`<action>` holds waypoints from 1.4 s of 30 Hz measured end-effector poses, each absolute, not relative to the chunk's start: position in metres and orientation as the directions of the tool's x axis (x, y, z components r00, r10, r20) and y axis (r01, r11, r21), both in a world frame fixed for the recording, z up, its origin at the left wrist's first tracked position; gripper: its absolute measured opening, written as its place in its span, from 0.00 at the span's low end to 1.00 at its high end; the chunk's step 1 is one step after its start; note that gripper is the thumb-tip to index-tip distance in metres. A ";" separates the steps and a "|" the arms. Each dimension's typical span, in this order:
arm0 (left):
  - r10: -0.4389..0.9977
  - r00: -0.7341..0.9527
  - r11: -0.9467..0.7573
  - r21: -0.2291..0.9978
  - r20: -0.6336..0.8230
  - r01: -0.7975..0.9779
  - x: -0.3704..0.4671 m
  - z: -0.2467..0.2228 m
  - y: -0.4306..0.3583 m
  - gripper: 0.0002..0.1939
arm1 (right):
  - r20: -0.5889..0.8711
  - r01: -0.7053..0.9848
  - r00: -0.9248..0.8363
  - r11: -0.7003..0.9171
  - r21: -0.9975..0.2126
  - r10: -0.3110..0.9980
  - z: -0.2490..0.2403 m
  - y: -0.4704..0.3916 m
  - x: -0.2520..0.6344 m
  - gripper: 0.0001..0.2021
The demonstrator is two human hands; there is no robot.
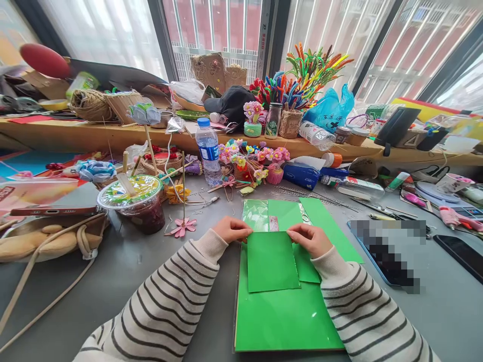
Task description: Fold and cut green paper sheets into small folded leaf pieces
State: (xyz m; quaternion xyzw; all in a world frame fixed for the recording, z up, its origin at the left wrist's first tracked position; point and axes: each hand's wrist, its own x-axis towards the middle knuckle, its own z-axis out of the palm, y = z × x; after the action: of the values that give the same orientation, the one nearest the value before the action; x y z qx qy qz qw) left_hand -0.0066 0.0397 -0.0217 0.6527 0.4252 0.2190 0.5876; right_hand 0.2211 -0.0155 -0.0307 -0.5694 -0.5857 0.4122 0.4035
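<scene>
A small green paper sheet [273, 264] is held upright or tilted by its two top corners, in front of larger green sheets. My left hand [232, 230] pinches its top left corner between thumb and fingers. At the top right corner, my right hand [309, 239] grips it the same way. Under and around it lie a large green sheet [283, 322], further green pieces [328, 223] to the right, and a clear plastic sleeve [255, 211] behind the left corner.
Left of my hands stand a lidded cup [147, 213] and a pink paper flower [183, 228]. A water bottle [209, 153] and yarn flowers are behind. At right lie phones [462, 254], scissors and a glue gun [453, 217].
</scene>
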 end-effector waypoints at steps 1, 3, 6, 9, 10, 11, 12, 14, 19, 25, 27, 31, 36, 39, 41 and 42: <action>0.821 0.527 0.064 0.954 -0.217 0.293 -0.009 -0.020 0.041 0.13 | 0.012 0.326 -0.016 0.017 -0.945 1.000 -0.031 -0.015 0.222 0.10; 0.862 0.477 0.033 0.957 -0.173 0.289 -0.011 -0.019 0.041 0.14 | 0.025 0.306 -0.011 0.027 -0.952 1.000 -0.031 -0.015 0.221 0.10; 0.908 0.418 -0.146 0.937 0.001 0.316 -0.006 -0.019 0.037 0.15 | 0.013 0.290 -0.067 0.032 -0.956 0.998 -0.031 -0.016 0.217 0.10; 0.849 0.519 -0.340 0.853 0.098 0.395 0.005 -0.022 0.029 0.14 | 0.012 0.282 -0.107 0.042 -0.959 0.994 -0.031 -0.017 0.211 0.10; 0.828 0.553 -0.370 0.833 0.094 0.412 0.008 -0.023 0.027 0.14 | 0.015 0.275 -0.105 0.043 -0.960 0.994 -0.031 -0.017 0.211 0.10; 0.811 0.580 -0.379 0.825 0.078 0.419 0.011 -0.025 0.026 0.13 | 0.013 0.269 -0.099 0.039 -0.962 0.995 -0.031 -0.017 0.210 0.10; 0.803 0.593 -0.368 0.829 0.056 0.420 0.012 -0.026 0.026 0.13 | 0.012 0.263 -0.088 0.035 -0.964 0.996 -0.032 -0.018 0.210 0.10; 0.803 0.596 -0.320 0.857 0.018 0.405 0.011 -0.029 0.027 0.13 | 0.007 0.257 -0.072 0.025 -0.966 0.997 -0.032 -0.018 0.211 0.10; 0.813 0.578 -0.165 0.928 -0.063 0.333 0.000 -0.031 0.035 0.12 | 0.038 0.213 0.023 0.032 -0.976 0.999 -0.033 -0.018 0.213 0.10; 0.813 0.558 0.011 0.964 -0.164 0.266 -0.009 -0.024 0.039 0.11 | 0.027 0.155 0.086 0.013 -0.988 0.996 -0.035 -0.016 0.215 0.11; 0.818 0.551 0.016 0.963 -0.168 0.269 -0.013 -0.022 0.041 0.11 | 0.007 0.145 0.093 -0.006 -0.989 0.996 -0.035 -0.016 0.216 0.11; 0.883 0.462 -0.071 0.949 -0.084 0.309 -0.015 -0.019 0.043 0.14 | -0.010 0.142 0.077 -0.021 -0.990 0.997 -0.034 -0.015 0.217 0.11; 0.841 0.503 -0.432 0.809 0.201 0.399 0.005 -0.020 0.030 0.13 | -0.025 0.218 -0.059 -0.012 -0.976 0.998 -0.031 -0.017 0.211 0.10; 0.784 0.598 -0.491 0.759 0.169 0.428 0.014 -0.025 0.024 0.13 | -0.014 0.232 -0.083 0.006 -0.973 0.996 -0.030 -0.018 0.207 0.09; 0.786 0.604 -0.473 0.759 0.134 0.447 0.016 -0.028 0.024 0.13 | -0.015 0.235 -0.088 0.006 -0.972 0.996 -0.031 -0.018 0.207 0.09; 0.790 0.600 -0.461 0.764 0.123 0.451 0.015 -0.029 0.025 0.14 | -0.020 0.238 -0.088 0.002 -0.971 0.996 -0.031 -0.019 0.206 0.09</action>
State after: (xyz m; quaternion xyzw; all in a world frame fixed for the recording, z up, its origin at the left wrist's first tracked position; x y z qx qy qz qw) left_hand 0.0152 0.0248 -0.0294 0.8208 0.3782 0.2386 0.3554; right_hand 0.2065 -0.0186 -0.0310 -0.5355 -0.5759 0.4609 0.4113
